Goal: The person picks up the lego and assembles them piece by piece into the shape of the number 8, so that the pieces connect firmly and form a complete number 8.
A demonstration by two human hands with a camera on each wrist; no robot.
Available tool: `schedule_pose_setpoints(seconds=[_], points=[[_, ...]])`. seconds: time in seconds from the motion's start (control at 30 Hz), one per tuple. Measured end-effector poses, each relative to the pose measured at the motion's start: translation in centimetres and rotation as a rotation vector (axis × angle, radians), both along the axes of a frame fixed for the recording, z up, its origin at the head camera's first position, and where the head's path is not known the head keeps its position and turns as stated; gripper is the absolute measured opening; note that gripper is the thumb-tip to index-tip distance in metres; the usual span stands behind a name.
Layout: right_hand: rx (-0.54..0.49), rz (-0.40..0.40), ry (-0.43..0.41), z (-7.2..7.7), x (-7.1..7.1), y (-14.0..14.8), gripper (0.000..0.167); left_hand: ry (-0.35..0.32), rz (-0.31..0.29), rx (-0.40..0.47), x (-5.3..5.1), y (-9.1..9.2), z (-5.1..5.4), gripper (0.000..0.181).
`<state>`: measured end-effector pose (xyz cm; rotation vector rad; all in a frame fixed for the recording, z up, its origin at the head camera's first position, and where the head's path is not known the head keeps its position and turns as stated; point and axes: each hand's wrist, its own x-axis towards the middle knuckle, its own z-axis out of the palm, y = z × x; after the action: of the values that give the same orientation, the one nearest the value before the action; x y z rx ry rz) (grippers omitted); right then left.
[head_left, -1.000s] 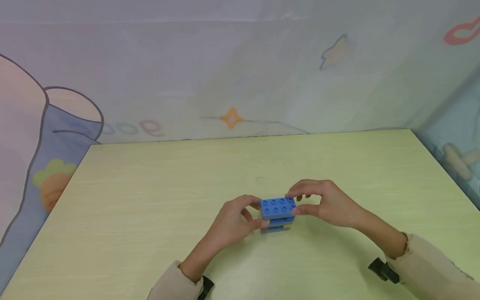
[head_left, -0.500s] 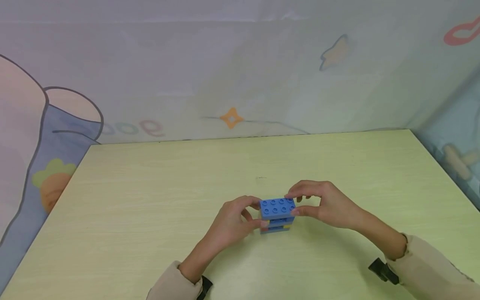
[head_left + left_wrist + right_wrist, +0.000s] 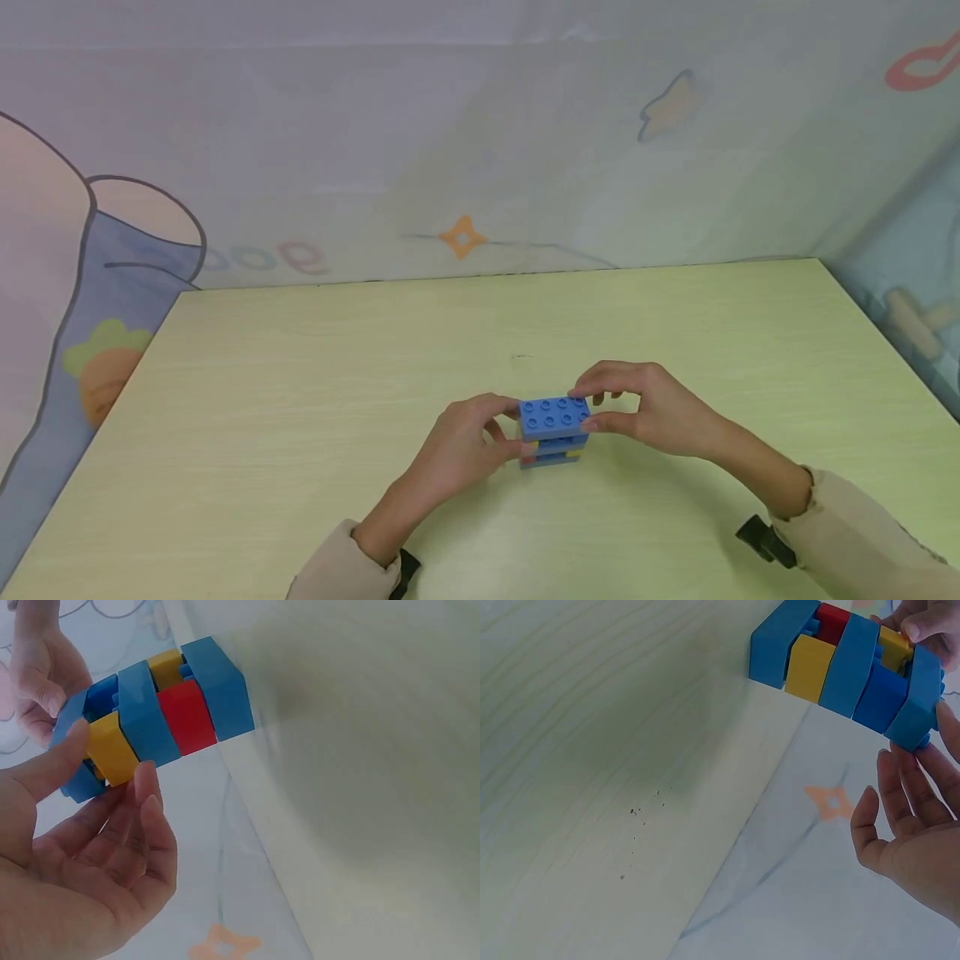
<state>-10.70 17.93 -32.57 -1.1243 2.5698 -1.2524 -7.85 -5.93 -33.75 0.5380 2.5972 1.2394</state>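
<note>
A tower of toy building bricks stands upright on the table (image 3: pixel 315 400). Its studded top is a long blue brick (image 3: pixel 555 431), which my right hand (image 3: pixel 660 408) pinches at its right end between thumb and fingers. On the opposite side my left hand (image 3: pixel 465 446) holds the upper yellow brick (image 3: pixel 114 754) between thumb and fingertips. Below that, the left wrist view shows a middle blue brick (image 3: pixel 148 716), a red brick (image 3: pixel 189 716) and a bottom blue brick (image 3: pixel 225 694). The right wrist view shows a darker blue brick (image 3: pixel 880 697) and a lower yellow brick (image 3: pixel 810 667).
A printed cloth backdrop (image 3: pixel 337 150) hangs along the table's back edge, with another cloth at the right side. Small dark marks (image 3: pixel 522 356) lie on the tabletop behind the tower. Black straps (image 3: pixel 767 542) show at the sleeves.
</note>
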Motion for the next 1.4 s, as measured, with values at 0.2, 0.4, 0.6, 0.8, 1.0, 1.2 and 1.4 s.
schedule_pose_setpoints(seconds=[0.2, 0.4, 0.6, 0.8, 1.0, 1.2, 1.4], points=[[-0.009, 0.006, -0.005, 0.0, 0.0, 0.0, 0.025, 0.01, 0.007, -0.006, 0.0, 0.0, 1.4, 0.045], [0.0, 0.007, -0.008, 0.0, 0.0, 0.0, 0.025, 0.086, 0.0, 0.019, 0.2, 0.1, 2.4, 0.032], [-0.001, 0.007, -0.013, 0.0, 0.0, 0.0, 0.026, 0.102, 0.006, 0.023, 0.3, 0.0, 2.3, 0.029], [-0.011, 0.021, -0.008, 0.2, 0.1, -0.1, 0.025, 0.088, 0.019, 0.04, 0.3, 0.0, 2.0, 0.028], [0.005, 0.014, -0.007, 0.3, 0.1, -0.2, 0.025, 0.08, 0.023, 0.05, 0.3, 0.0, 1.9, 0.029], [0.017, 0.01, -0.024, 0.3, 0.1, -0.1, 0.025, 0.077, 0.022, 0.055, 0.3, 0.0, 1.7, 0.029], [-0.003, 0.013, -0.009, 0.0, 0.1, -0.1, 0.026, 0.075, 0.022, 0.052, 0.3, 0.0, 1.6, 0.028]])
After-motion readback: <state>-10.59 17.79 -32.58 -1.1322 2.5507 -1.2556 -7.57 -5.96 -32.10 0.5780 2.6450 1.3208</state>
